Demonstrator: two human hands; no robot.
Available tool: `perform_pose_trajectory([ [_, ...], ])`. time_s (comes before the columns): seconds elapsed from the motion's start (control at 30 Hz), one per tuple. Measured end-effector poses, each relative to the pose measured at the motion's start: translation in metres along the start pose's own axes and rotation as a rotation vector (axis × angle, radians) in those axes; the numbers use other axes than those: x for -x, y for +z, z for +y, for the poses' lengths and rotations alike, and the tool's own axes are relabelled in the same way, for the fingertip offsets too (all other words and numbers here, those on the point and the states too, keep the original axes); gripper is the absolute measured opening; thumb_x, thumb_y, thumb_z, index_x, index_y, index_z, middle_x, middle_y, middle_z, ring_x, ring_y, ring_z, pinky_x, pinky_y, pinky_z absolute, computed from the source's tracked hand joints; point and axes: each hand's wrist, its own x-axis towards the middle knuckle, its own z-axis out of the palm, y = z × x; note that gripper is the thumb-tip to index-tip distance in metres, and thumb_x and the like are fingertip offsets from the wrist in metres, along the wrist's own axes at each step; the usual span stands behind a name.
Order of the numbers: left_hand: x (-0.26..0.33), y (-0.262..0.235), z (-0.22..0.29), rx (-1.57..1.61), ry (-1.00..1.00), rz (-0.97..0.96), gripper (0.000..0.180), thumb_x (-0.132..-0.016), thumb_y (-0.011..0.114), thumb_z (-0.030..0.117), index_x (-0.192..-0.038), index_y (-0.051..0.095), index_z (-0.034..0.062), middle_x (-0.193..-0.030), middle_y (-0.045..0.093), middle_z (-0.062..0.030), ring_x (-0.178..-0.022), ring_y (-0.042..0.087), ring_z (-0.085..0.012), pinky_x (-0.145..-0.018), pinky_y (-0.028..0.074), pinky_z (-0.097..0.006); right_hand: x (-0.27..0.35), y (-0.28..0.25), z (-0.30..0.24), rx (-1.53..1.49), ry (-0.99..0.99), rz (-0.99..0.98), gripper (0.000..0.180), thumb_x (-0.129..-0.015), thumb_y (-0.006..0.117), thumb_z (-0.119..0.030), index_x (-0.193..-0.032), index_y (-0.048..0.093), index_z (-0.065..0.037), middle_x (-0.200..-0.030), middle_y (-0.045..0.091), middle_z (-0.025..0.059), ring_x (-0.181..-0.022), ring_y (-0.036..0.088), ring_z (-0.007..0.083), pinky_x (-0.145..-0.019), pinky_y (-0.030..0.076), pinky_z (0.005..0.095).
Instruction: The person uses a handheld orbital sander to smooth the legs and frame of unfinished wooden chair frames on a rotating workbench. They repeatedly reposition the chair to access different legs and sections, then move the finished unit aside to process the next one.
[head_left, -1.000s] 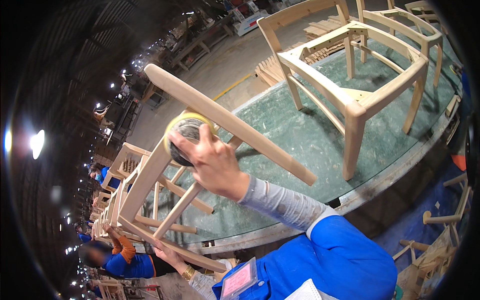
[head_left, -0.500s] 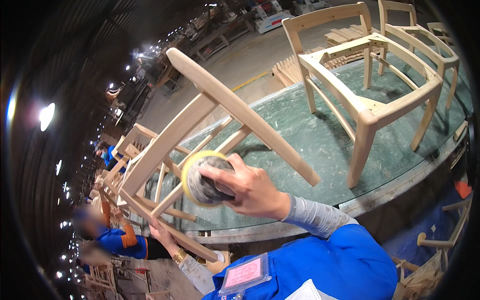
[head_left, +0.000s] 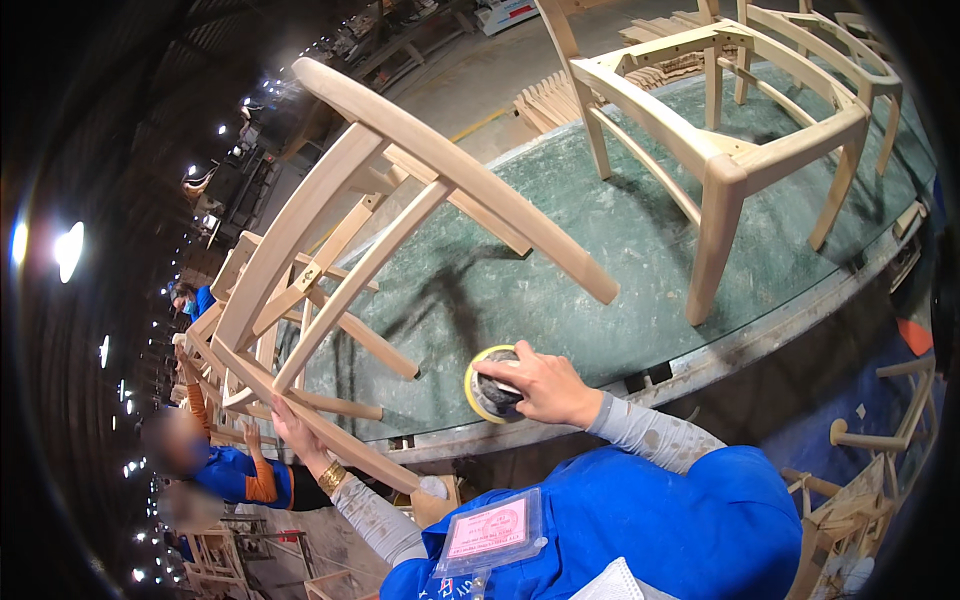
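Observation:
A bare wooden chair frame (head_left: 448,178) is tilted up at the left of the green tabletop, its long curved rear leg slanting up and away. My left hand (head_left: 297,430) grips the lower leg of this frame, thumb and fingers around the wood. In my right hand (head_left: 558,388) is a round hand sander (head_left: 493,384) with a dark, dusty body and a yellow disc edge. The fingers wrap over its top. It is held above the table's near edge, apart from the chair, with the disc facing left.
Another chair frame (head_left: 722,185) stands upright on the green table (head_left: 540,300) at the right, with more frames behind it. Stacked wooden parts (head_left: 552,100) lie past the far edge. At the left, a co-worker in a blue vest (head_left: 235,475) is near other chair frames.
The sander in my right hand has come off the chair frame and moved right and toward me. The frame shows slightly turned, with more of its underside rails visible. My left hand keeps its grip.

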Motion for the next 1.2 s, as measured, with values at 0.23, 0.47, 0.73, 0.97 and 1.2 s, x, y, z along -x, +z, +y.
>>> perform_pose_trajectory([
  [0.23, -0.006, 0.003, -0.009, 0.294, -0.117, -0.256, 0.038, -0.094, 0.047, 0.04, -0.115, 0.039, 0.0096, -0.075, 0.056, -0.0119, -0.061, 0.059, -0.0207, -0.056, 0.051, -0.031, 0.003, 0.007, -0.011, 0.059, 0.142, 0.103, 0.069, -0.065, 0.065, -0.008, -0.127, 0.049, -0.032, -0.093, 0.049, 0.0165, -0.073, 0.061, 0.037, -0.063, 0.052, 0.044],
  [0.47, -0.001, -0.002, -0.016, 0.364, -0.141, -0.134, 0.033, -0.095, 0.044, 0.038, -0.114, 0.039, 0.0113, -0.074, 0.055, -0.0108, -0.055, 0.055, -0.0158, -0.049, 0.047, -0.025, 0.01, -0.057, -0.028, -0.076, 0.132, 0.562, 0.064, -0.062, 0.08, -0.008, -0.121, 0.054, -0.008, -0.104, 0.054, 0.0103, -0.096, 0.056, 0.0243, -0.083, 0.046, 0.0341],
  [0.73, -0.01, 0.007, -0.016, 0.326, -0.115, -0.146, 0.033, -0.095, 0.045, 0.039, -0.111, 0.04, 0.0105, -0.073, 0.054, -0.0104, -0.054, 0.055, -0.0152, -0.047, 0.047, -0.023, -0.049, -0.12, 0.026, 0.09, 0.253, 0.693, 0.069, -0.063, 0.076, -0.006, -0.126, 0.05, -0.017, -0.101, 0.056, 0.0119, -0.094, 0.058, 0.0262, -0.086, 0.046, 0.0354],
  [0.97, -0.014, 0.004, -0.018, 0.329, -0.148, -0.108, 0.031, -0.096, 0.042, 0.038, -0.11, 0.04, 0.0097, -0.071, 0.052, -0.0098, -0.054, 0.054, -0.015, -0.046, 0.046, -0.023, -0.026, -0.12, 0.054, 0.125, 0.26, 0.625, 0.067, -0.063, 0.077, -0.014, -0.124, 0.052, -0.024, -0.097, 0.058, 0.0127, -0.093, 0.059, 0.0288, -0.083, 0.046, 0.0371],
  [1.2, -0.021, -0.018, -0.015, 0.642, -0.477, -0.556, 0.032, -0.093, 0.047, 0.041, -0.1, 0.048, 0.0092, -0.07, 0.055, -0.0091, -0.053, 0.058, -0.0174, -0.034, 0.042, -0.023, -0.057, -0.136, 0.063, 0.025, 0.242, 0.536, 0.067, -0.067, 0.073, -0.009, -0.128, 0.048, -0.017, -0.118, 0.057, 0.015, -0.11, 0.055, 0.0263, -0.091, 0.044, 0.0346],
])
